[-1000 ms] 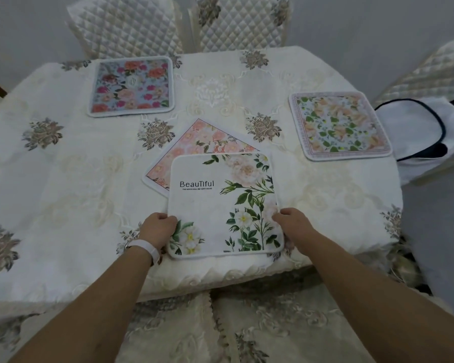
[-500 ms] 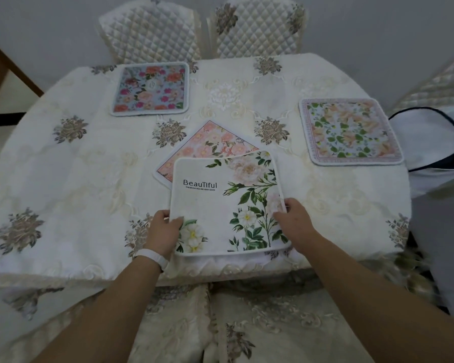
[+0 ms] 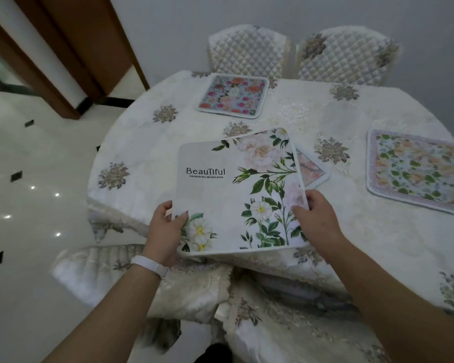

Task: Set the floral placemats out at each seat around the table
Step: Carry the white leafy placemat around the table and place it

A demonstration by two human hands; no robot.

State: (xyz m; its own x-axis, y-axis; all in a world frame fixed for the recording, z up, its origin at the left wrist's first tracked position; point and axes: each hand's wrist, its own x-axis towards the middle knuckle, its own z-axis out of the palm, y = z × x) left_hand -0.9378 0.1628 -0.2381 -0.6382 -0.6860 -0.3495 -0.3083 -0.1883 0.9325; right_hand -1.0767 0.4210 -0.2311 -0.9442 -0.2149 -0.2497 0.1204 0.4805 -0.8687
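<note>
A white placemat (image 3: pixel 228 189) printed with green stems, pale roses and the word "BeauTiful" is lifted off the round table (image 3: pixel 147 142), tilted toward me. My left hand (image 3: pixel 167 226) grips its near left corner and my right hand (image 3: pixel 316 221) grips its right edge. Under it a pink floral placemat (image 3: pixel 312 170) lies on the cloth, mostly hidden. A blue placemat (image 3: pixel 233 96) with red and pink flowers lies at the far seat. A peach and green placemat (image 3: pixel 417 171) lies at the right seat.
Two quilted chairs (image 3: pixel 248 52) (image 3: pixel 345 57) stand behind the table. Cloth-covered chair seats (image 3: pixel 194 292) sit below me at the near edge. Glossy white floor (image 3: pixel 32 200) spreads to the left, with a brown door frame (image 3: pixel 53 56) beyond.
The white placemat has come up off the table, held in both hands. My view has swung left, so the table now sits further right and the floor and door frame show.
</note>
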